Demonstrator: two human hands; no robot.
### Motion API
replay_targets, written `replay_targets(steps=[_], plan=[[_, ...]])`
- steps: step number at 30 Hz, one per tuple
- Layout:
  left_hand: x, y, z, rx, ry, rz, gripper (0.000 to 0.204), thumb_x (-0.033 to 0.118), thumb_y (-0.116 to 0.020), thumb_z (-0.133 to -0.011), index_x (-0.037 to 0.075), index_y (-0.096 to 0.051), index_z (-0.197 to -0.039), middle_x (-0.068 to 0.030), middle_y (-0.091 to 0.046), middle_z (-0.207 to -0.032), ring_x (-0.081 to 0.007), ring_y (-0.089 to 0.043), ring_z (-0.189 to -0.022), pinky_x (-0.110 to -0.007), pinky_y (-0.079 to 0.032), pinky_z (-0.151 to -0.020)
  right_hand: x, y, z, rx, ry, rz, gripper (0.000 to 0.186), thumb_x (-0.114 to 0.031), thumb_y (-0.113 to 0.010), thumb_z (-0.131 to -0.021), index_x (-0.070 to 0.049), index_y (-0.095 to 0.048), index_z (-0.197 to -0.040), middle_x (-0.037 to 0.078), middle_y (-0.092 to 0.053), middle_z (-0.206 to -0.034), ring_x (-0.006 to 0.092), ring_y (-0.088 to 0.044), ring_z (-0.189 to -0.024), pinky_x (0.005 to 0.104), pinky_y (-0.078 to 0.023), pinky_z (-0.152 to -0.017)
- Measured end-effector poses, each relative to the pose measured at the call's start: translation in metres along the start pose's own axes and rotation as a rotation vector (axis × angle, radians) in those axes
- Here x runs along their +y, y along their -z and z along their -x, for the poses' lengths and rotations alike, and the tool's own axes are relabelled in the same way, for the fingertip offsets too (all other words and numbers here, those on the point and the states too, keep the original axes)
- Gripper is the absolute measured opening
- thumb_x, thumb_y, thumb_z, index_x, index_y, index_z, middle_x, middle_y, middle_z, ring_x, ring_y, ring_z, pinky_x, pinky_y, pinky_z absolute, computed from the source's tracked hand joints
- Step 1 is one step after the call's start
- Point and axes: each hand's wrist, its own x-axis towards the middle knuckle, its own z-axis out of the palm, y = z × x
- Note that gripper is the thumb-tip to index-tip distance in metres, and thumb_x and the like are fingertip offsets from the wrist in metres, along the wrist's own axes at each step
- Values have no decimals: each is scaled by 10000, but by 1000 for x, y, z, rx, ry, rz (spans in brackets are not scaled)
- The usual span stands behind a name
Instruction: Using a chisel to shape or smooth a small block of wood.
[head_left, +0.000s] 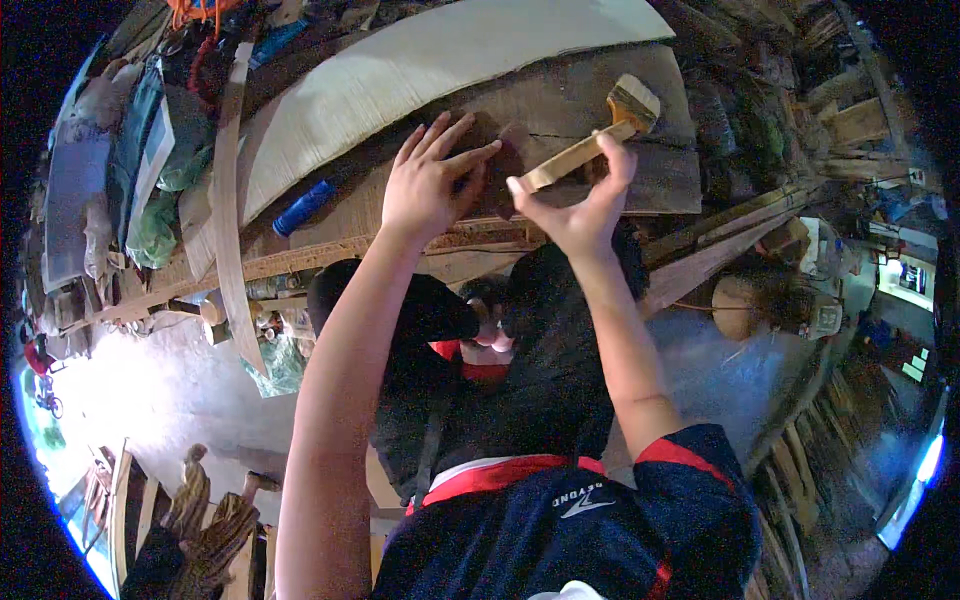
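My right hand (588, 210) grips a flat paintbrush (572, 160) by its wooden handle. The thumb is at the handle's end and the fingers are further up, towards the orange band and pale bristles, which point up and right. My left hand (428, 195) is over the brown wooden board (600, 75), fingers stretched out and thumb reaching right. Whether its palm touches the board I cannot tell. Beyond the fingers lies a long, curved pale wooden piece (400, 70). A blue cylindrical object (303, 208) rests on the wood, left of my left hand.
A narrow wooden strip (229, 190) crosses the bench's left side. Bags and clutter, including a green plastic bag (152, 235), are further left. Wooden beams (720, 240) extend right, near a round wooden piece (738, 305). A person on a bicycle (42, 375) is far left.
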Motion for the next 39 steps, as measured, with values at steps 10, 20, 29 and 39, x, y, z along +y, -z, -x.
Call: replay_targets(steps=[10, 20, 29, 39], plan=[[-1, 3, 0, -21, 6, 1, 373, 280, -585, -851, 351, -600, -1217, -50, -466, -1393, -268, -401, -1312, -410, -287, -1109, -6, 4, -6, -94, 104, -15, 929, -357, -883, -554, -37, -350, -1244, 161, -464, -1142, 300, -479, -1049, 411, -406, -907], [-5, -1, 3, -1, -4, 8, 365, 279, -584, -857, 351, -602, -1214, -55, -472, -1387, -268, -397, -1315, -419, -278, -1113, -15, 5, -5, -235, 213, -142, 924, -370, -886, -560, -29, -352, -1232, 166, -478, -1123, 317, -498, -1031, 424, -416, -896], [-4, 0, 2, -6, 1, -17, 355, 270, -570, -853, 351, -615, -1196, -54, -492, -1370, -275, -403, -1312, -424, -293, -1102, -17, 4, -3, -227, 208, -171, 941, -365, -891, -552, -56, -344, -1252, 149, -473, -1165, 303, -491, -1061, 418, -395, -933], [-4, -1, 2, -20, 4, -7, 345, 302, -573, -867, 354, -609, -1206, -62, -486, -1374, -284, -401, -1312, -434, -289, -1101, -16, 3, 1, -245, 166, -218, 940, -324, -903, -552, -74, -321, -1247, 181, -471, -1201, 311, -494, -1070, 443, -417, -913]])
